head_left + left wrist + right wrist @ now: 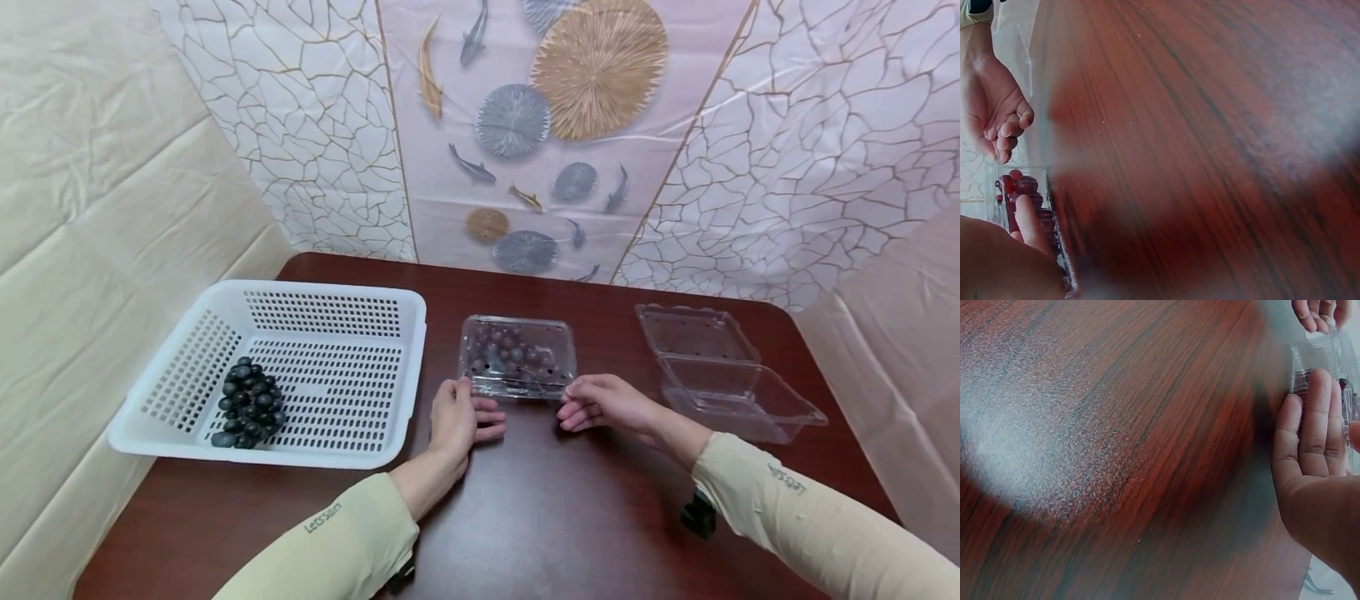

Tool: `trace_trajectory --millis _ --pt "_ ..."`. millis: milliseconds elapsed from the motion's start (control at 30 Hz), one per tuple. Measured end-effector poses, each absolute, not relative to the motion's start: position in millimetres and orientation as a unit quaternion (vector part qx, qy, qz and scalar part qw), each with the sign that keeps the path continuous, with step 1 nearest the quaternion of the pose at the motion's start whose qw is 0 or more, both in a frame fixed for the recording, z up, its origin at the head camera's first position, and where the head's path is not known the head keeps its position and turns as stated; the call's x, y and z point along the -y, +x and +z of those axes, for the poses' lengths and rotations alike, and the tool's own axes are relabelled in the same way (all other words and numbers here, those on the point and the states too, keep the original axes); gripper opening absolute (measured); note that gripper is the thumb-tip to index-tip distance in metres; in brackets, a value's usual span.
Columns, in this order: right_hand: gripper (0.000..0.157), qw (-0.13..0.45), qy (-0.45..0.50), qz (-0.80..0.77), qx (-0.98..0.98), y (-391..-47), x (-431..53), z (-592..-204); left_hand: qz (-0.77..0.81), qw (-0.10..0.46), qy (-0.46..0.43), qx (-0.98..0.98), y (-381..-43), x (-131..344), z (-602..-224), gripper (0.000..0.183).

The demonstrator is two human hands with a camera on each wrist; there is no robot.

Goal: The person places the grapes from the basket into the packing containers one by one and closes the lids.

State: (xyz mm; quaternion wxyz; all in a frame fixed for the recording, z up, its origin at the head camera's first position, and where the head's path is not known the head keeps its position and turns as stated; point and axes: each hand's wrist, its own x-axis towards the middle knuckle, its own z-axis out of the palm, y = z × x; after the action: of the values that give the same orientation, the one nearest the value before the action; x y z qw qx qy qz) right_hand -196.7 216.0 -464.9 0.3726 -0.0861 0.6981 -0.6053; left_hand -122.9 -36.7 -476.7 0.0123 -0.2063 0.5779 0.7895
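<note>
A lidded clear plastic clamshell box [517, 354] with reddish-purple grapes [504, 346] in it stands on the table in the head view. My left hand [454, 419] touches its front left corner, thumb near the rim and the other fingers extended along the front. At the front right corner is my right hand [603, 404], thumb and fingertips against the box edge. The right wrist view has the right hand's fingers [1315, 428] fairly straight beside the box wall. In the left wrist view the grapes [1019, 186] show through the plastic past one left finger [1032, 228].
To the left stands a white perforated basket [416, 367] with a bunch of dark grapes [251, 404] in its near left part. An unfilled clear clamshell box [738, 387] lies with its lid back at the right. Patterned cloth walls [517, 200] rise behind the brown table [525, 508].
</note>
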Motion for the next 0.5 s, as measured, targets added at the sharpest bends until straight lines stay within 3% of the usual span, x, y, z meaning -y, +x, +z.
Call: trace_trajectory --millis 300,500 --pt "0.031 0.368 -0.074 -0.602 -0.704 -193.8 -214.1 -466.0 0.790 0.010 -0.210 -0.575 -123.2 36.5 -475.9 0.026" --pt "0.034 0.362 -0.069 -0.611 -0.701 -190.2 -214.1 -463.5 0.794 0.022 -0.209 -0.571 -121.3 35.0 -474.1 0.035"
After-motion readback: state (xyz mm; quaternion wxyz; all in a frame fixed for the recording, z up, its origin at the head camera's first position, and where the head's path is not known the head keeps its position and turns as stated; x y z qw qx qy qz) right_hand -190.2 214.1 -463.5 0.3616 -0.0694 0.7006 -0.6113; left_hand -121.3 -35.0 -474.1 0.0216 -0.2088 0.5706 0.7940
